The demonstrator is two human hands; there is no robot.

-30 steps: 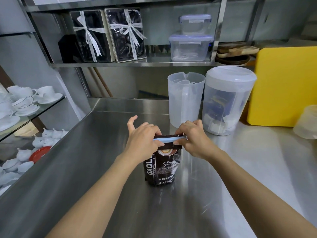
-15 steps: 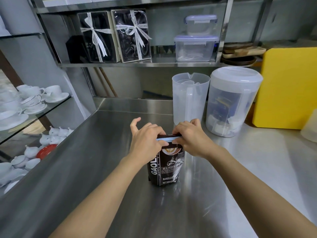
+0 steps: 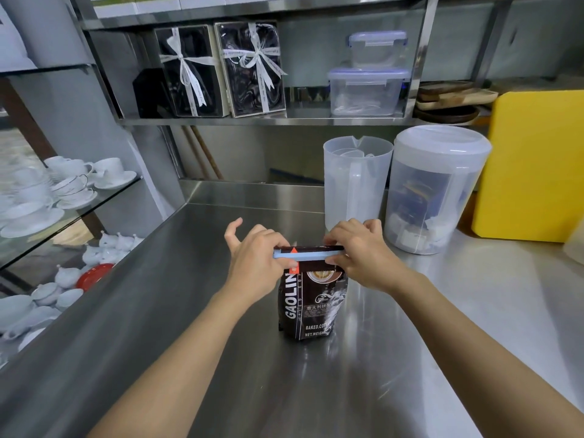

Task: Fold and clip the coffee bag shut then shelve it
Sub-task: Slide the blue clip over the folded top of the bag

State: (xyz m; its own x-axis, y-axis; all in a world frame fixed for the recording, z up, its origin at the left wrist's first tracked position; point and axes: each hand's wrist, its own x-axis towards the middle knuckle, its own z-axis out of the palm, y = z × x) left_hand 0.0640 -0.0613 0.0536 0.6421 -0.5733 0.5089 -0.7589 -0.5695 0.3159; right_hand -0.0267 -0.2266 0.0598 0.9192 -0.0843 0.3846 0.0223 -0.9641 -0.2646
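A black coffee bag (image 3: 311,306) stands upright on the steel counter (image 3: 196,311), its top folded over. A long light-blue clip (image 3: 303,256) lies across the fold. My left hand (image 3: 256,260) pinches the clip's left end, with the index finger raised. My right hand (image 3: 360,251) grips the clip's right end and the bag's top corner. The steel shelf (image 3: 259,121) runs along the wall above the counter.
Behind the bag stand a clear plastic jug (image 3: 355,181) and a lidded clear canister (image 3: 436,188), with a yellow board (image 3: 537,165) to the right. The shelf holds two ribboned black boxes (image 3: 221,69) and stacked clear containers (image 3: 368,90). White cups (image 3: 69,184) fill glass shelves at left.
Both hands stay at the bag's top. The left hand has shifted outward, so more of the blue clip shows across the fold. The camera has tilted slightly.
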